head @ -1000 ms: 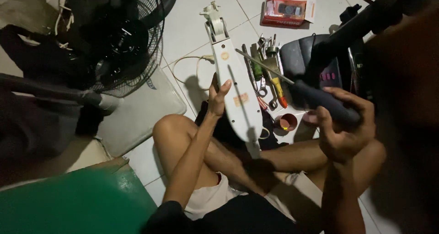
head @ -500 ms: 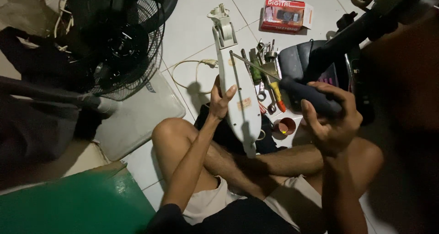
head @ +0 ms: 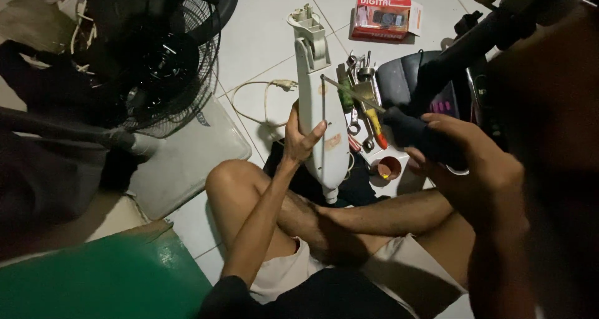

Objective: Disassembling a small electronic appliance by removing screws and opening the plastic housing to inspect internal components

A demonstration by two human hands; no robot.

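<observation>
I sit cross-legged on a tiled floor. My left hand (head: 301, 135) grips a long white plastic housing (head: 315, 88) that stands tilted, its lower end resting between my legs. My right hand (head: 474, 169) is closed around the dark handle of a screwdriver (head: 418, 135). Its thin metal shaft (head: 352, 93) reaches left, with the tip at the upper part of the white housing.
A black fan head with a wire grille (head: 168, 63) lies to the left on a pale base (head: 187, 163). Loose hand tools (head: 365, 116), a small round cup (head: 388, 168), a black bag (head: 402, 76), a red box (head: 380, 16) and a white cord (head: 262, 101) lie ahead. A green surface (head: 93, 281) sits at bottom left.
Both hands keep their hold. The right hand and screwdriver shifted only slightly, and the shaft tip stays at the white housing. The view moved a little.
</observation>
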